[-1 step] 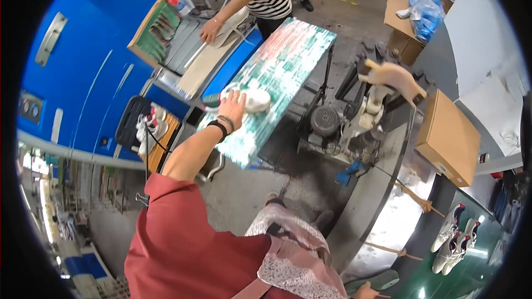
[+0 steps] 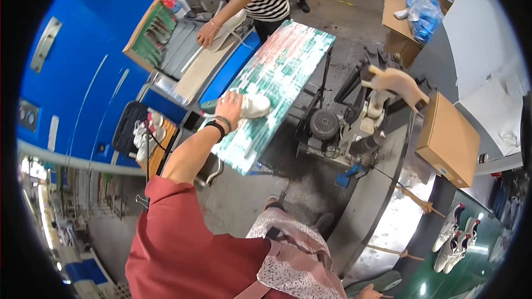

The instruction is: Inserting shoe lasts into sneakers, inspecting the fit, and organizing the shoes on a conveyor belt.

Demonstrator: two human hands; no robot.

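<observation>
Far left, a blue cabinet (image 2: 83,39); nearer, white shoes on a rack (image 2: 145,143). The left hand (image 2: 230,109) is closed over a white shoe (image 2: 256,106) on the streaked table (image 2: 299,50). A motor-driven machine (image 2: 325,124) stands between table and cardboard box (image 2: 450,141). Near right, the right hand (image 2: 368,292) meets a green piece (image 2: 385,281); its grip I cannot tell.

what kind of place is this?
Probably a shoe factory or workshop: the left hand is on a white shoe, more pale shoes sit at the lower right, and a finned motor shows right of the painted table.
</observation>
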